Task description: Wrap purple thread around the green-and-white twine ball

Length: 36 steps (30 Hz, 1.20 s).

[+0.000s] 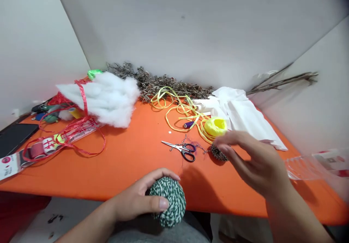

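Observation:
My left hand (141, 199) is wrapped round a ball of green and white twine (170, 203) at the table's front edge, thumb across its face. Farther right, my right hand (251, 161) is raised, its fingers and thumb apart and slightly blurred; I see nothing between them. Its fingertips overlap a small dark brown twine ball (218, 153) in view, though whether they touch it I cannot tell. Scissors (182, 149) with dark handles lie on the orange table between the hands, beside a loose bit of twisted cord.
Behind the scissors are a purple thread spool (188, 124) and a yellow ribbon roll (215, 126). White stuffing (109, 97), red ribbon (84, 99) and packaged thread spools (49, 145) lie left. Dry twigs (163, 83) line the wall; white sheets (245, 117) lie right, near a clear plastic container (302, 168).

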Each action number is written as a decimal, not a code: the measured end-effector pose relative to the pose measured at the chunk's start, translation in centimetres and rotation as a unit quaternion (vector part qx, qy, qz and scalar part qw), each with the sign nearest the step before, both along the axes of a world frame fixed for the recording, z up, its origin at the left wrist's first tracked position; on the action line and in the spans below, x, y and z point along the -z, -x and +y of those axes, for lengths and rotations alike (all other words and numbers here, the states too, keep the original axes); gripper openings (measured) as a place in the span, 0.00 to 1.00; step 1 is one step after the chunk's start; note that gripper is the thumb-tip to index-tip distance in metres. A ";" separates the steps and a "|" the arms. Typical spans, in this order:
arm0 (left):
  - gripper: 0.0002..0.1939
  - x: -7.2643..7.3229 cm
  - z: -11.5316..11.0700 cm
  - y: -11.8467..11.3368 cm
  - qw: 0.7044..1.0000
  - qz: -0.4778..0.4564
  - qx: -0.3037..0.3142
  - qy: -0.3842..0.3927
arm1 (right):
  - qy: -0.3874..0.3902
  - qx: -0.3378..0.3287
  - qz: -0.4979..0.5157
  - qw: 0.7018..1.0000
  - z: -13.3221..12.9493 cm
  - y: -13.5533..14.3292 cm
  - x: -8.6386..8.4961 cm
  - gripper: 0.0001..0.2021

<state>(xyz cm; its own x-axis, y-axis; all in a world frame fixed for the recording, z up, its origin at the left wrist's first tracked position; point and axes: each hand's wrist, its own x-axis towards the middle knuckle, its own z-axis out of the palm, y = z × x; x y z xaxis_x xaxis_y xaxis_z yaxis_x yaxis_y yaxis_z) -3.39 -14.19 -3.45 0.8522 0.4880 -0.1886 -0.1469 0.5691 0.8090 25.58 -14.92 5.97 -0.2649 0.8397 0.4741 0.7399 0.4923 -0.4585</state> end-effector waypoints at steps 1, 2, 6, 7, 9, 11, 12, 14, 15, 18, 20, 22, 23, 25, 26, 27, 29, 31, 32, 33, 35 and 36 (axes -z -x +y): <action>0.29 0.5 0.2 -0.3 1.000 -0.003 -0.013 0.015 | 0.032 -0.049 0.089 0.994 -1.1 1.2 -0.3 0.08; 0.29 1.0 0.3 -0.5 0.999 -0.007 -0.024 0.026 | 0.052 -0.093 0.164 0.981 -2.1 2.5 -0.5 0.12; 0.30 1.6 1.0 -1.1 0.998 -0.014 -0.053 0.005 | 0.090 -0.171 0.245 0.950 -3.1 6.1 0.1 0.09; 0.29 1.2 1.3 -1.2 0.998 -0.006 -0.058 -0.021 | 0.095 -0.181 0.225 0.953 -2.5 6.3 0.6 0.14; 0.28 0.1 2.2 -1.4 0.995 0.015 -0.058 -0.085 | 0.083 -0.187 0.202 0.958 -0.2 6.2 2.1 0.14; 0.27 -1.2 3.5 -1.8 0.990 0.031 -0.048 -0.125 | 0.105 -0.147 0.229 0.957 2.3 5.7 4.1 0.15; 0.27 -1.7 4.2 -2.1 0.988 0.037 -0.040 -0.144 | 0.129 -0.132 0.241 0.953 3.4 5.5 5.1 0.20; 0.27 -2.2 5.7 -2.6 0.985 0.036 -0.031 -0.163 | 0.157 -0.098 0.260 0.948 5.0 5.2 7.0 0.26; 0.26 -2.2 6.4 -2.8 0.986 0.030 -0.033 -0.163 | 0.158 -0.090 0.256 0.949 5.4 5.2 7.7 0.27; 0.24 -1.2 7.6 -3.3 0.988 0.013 -0.059 -0.140 | 0.155 -0.065 0.229 0.959 5.6 5.3 9.1 0.26; 0.27 -0.3 7.8 -3.3 0.989 0.010 -0.084 -0.125 | 0.157 -0.045 0.202 0.966 5.5 5.2 9.5 0.22; 0.29 0.3 7.7 -3.3 0.990 0.017 -0.089 -0.111 | 0.156 -0.019 0.181 0.971 5.5 5.1 9.7 0.20; 0.29 0.4 7.6 -3.3 0.990 0.021 -0.089 -0.106 | 0.153 -0.005 0.174 0.973 5.5 5.0 9.8 0.20; 0.30 0.6 7.5 -3.3 0.990 0.026 -0.088 -0.102 | 0.143 0.020 0.168 0.975 5.6 5.0 10.0 0.21; 0.31 0.6 7.5 -3.3 0.990 0.028 -0.088 -0.103 | 0.137 0.031 0.167 0.976 5.6 5.0 10.1 0.22; 0.32 0.6 7.4 -3.4 0.990 0.030 -0.087 -0.104 | 0.131 0.042 0.168 0.976 5.6 5.1 10.1 0.23; 0.34 0.7 7.4 -3.5 0.990 0.035 -0.084 -0.106 | 0.117 0.065 0.175 0.975 5.7 5.2 10.2 0.22; 0.38 0.9 7.3 -3.6 0.991 0.038 -0.082 -0.103 | 0.097 0.090 0.192 0.972 5.7 5.3 10.2 0.17; 0.40 0.9 7.3 -3.6 0.991 0.040 -0.083 -0.100 | 0.084 0.102 0.204 0.970 5.7 5.2 10.1 0.13; 0.43 0.9 7.3 -3.7 0.991 0.042 -0.084 -0.096 | 0.070 0.111 0.216 0.968 5.8 5.2 10.0 0.11; 0.46 1.0 7.3 -3.8 0.990 0.050 -0.098 -0.084 | 0.047 0.122 0.240 0.962 5.7 5.0 9.8 0.12; 0.48 1.0 7.4 -3.9 0.989 0.055 -0.116 -0.079 | 0.041 0.124 0.250 0.959 5.6 4.9 9.8 0.13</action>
<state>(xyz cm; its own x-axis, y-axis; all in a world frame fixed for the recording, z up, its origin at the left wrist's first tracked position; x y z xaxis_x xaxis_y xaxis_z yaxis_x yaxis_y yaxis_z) 0.51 -6.81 -4.45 0.6926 0.6985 -0.1801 -0.1637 0.3954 0.9038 20.72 -9.29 -3.79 0.1920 0.8871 0.4198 0.5073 0.2765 -0.8162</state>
